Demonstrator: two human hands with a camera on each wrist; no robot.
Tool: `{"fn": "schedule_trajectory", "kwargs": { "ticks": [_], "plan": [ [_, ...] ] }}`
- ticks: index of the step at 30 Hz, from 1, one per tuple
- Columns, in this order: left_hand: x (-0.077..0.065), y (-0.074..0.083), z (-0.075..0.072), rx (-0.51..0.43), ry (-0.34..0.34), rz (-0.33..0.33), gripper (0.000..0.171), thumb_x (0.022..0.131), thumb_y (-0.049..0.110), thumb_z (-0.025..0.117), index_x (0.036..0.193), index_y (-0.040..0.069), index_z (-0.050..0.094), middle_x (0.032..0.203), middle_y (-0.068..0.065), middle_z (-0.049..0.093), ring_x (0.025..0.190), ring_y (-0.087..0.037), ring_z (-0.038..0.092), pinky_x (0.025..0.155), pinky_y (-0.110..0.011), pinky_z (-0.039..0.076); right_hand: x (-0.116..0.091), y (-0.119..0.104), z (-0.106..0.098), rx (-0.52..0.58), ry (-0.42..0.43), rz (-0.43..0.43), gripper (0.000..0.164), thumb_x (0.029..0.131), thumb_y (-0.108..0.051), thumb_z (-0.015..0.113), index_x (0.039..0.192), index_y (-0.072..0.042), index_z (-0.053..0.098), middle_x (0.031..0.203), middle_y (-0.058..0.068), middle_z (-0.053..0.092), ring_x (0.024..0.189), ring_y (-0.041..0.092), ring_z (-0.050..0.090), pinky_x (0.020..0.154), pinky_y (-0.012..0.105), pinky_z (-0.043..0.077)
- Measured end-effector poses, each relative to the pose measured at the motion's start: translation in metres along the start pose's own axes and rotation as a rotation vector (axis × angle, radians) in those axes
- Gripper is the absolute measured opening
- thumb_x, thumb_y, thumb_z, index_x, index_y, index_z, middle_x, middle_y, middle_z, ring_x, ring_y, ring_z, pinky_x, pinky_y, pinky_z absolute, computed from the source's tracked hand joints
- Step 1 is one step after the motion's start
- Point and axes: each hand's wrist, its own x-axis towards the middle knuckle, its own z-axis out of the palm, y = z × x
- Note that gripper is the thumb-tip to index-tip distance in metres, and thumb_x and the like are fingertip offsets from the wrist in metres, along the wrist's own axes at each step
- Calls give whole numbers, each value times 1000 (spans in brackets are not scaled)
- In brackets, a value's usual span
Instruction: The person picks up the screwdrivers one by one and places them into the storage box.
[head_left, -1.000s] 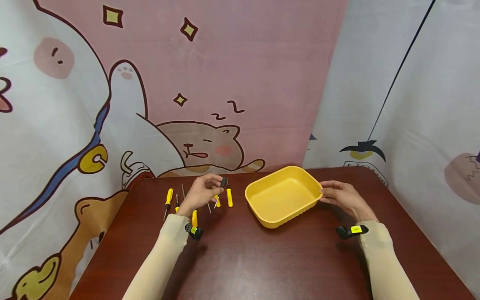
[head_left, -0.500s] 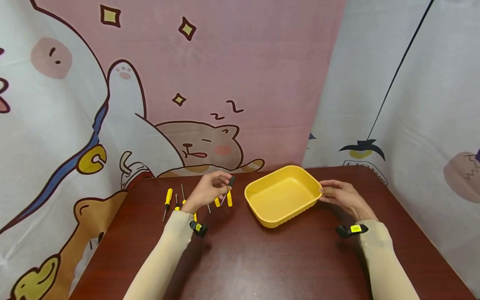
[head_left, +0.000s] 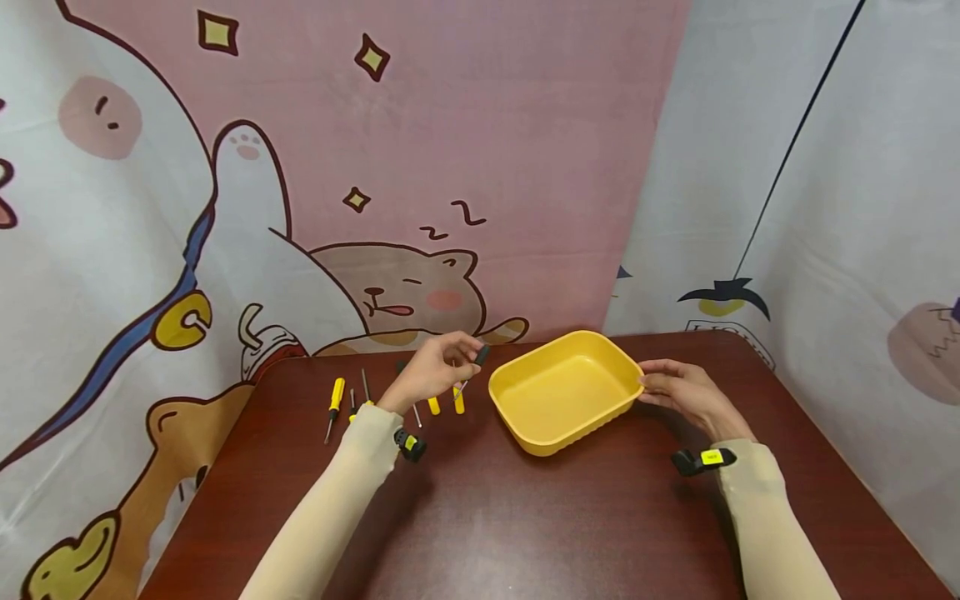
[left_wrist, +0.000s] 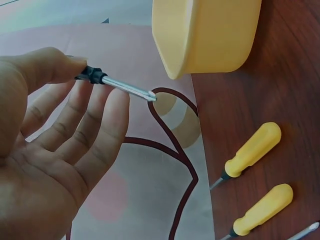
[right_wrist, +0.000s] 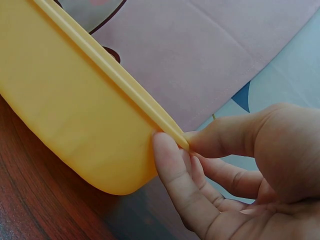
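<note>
My left hand [head_left: 435, 368] pinches a screwdriver [left_wrist: 117, 84] by its dark handle, between thumb and fingers. Its metal shaft ends in a cross-shaped tip, and part of the handle is hidden by the thumb. In the head view this hand is raised just left of a yellow plastic basin [head_left: 566, 400]. At the basin's right end, my right hand [head_left: 688, 396] pinches the rim, thumb on one side and fingers below it. Two yellow-handled screwdrivers [left_wrist: 253, 150] lie on the table beneath the left hand.
Further screwdrivers lie on the left of the brown table [head_left: 525, 517], among them a yellow-and-black one [head_left: 335, 404] at the far left. Cloth [head_left: 525, 167] printed with cartoon animals hangs behind the table and at both sides.
My left hand has carried the dark-handled screwdriver rightward and slightly up, closer to the basin's left end. The right hand and the basin have stayed in place.
</note>
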Motion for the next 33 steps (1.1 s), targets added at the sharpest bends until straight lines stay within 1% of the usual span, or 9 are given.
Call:
{"fn": "schedule_trajectory", "kwargs": {
  "ticks": [3, 8, 12, 15, 18, 21, 25, 31, 33],
  "plan": [
    [3, 4, 2, 37, -19, 0, 28, 95, 9, 72, 122, 14, 68, 105, -10, 66, 78, -30, 66, 62, -31, 58, 0, 1, 0, -1, 0, 1, 57, 100, -22, 67, 147, 3, 46, 135, 24, 57, 95, 15, 73, 97, 39, 57],
    [11, 11, 6, 61, -43, -18, 27, 95, 9, 72, 121, 14, 68, 104, -8, 66, 80, -32, 66, 63, -31, 58, 0, 2, 1, -2, -8, 5, 57, 101, -21, 67, 147, 3, 46, 139, 27, 54, 96, 15, 73, 97, 39, 58],
    [18, 15, 10, 90, -50, -27, 24, 94, 11, 73, 118, 16, 69, 101, -5, 66, 75, -24, 65, 62, -30, 57, 0, 4, 2, -1, -12, 9, 56, 101, -21, 66, 147, 3, 46, 140, 28, 53, 96, 16, 74, 96, 39, 58],
    [24, 19, 15, 111, -55, -29, 23, 94, 11, 73, 117, 16, 70, 101, -5, 65, 74, -23, 65, 61, -29, 56, 0, 4, 1, 0, -14, 9, 57, 101, -21, 67, 148, 3, 46, 141, 28, 52, 96, 16, 73, 96, 40, 58],
    [30, 24, 20, 121, -68, -19, 24, 94, 9, 73, 118, 13, 70, 101, -7, 66, 73, -22, 65, 60, -27, 56, -1, 1, 1, -5, -9, 10, 58, 100, -21, 67, 148, 3, 45, 142, 29, 51, 97, 17, 73, 96, 41, 58],
    [36, 27, 25, 114, -85, -7, 27, 93, 7, 73, 120, 8, 69, 100, -8, 66, 72, -17, 63, 60, -25, 56, -2, -1, 1, -14, -4, 14, 58, 100, -21, 67, 149, 2, 45, 144, 29, 50, 98, 18, 73, 97, 43, 57],
    [45, 27, 32, 105, -105, 1, 29, 93, 6, 73, 122, 5, 69, 100, -9, 66, 76, -17, 62, 59, -24, 55, -1, -3, 0, -16, -6, 19, 56, 101, -20, 66, 150, -1, 46, 146, 29, 49, 99, 18, 73, 98, 43, 56],
    [55, 28, 43, 116, -140, -4, 25, 93, 6, 73, 118, 10, 70, 101, -8, 66, 80, -18, 64, 63, -26, 58, 0, -5, 1, -26, -2, 10, 54, 102, -18, 64, 150, -1, 46, 146, 29, 50, 98, 18, 73, 98, 44, 56],
    [60, 29, 48, 140, -149, -3, 24, 93, 7, 74, 116, 11, 70, 101, -7, 67, 81, -17, 65, 64, -26, 58, 0, -5, 1, -21, -2, -2, 53, 102, -17, 64, 149, 1, 46, 145, 30, 50, 97, 17, 74, 96, 43, 57]
  ]
}}
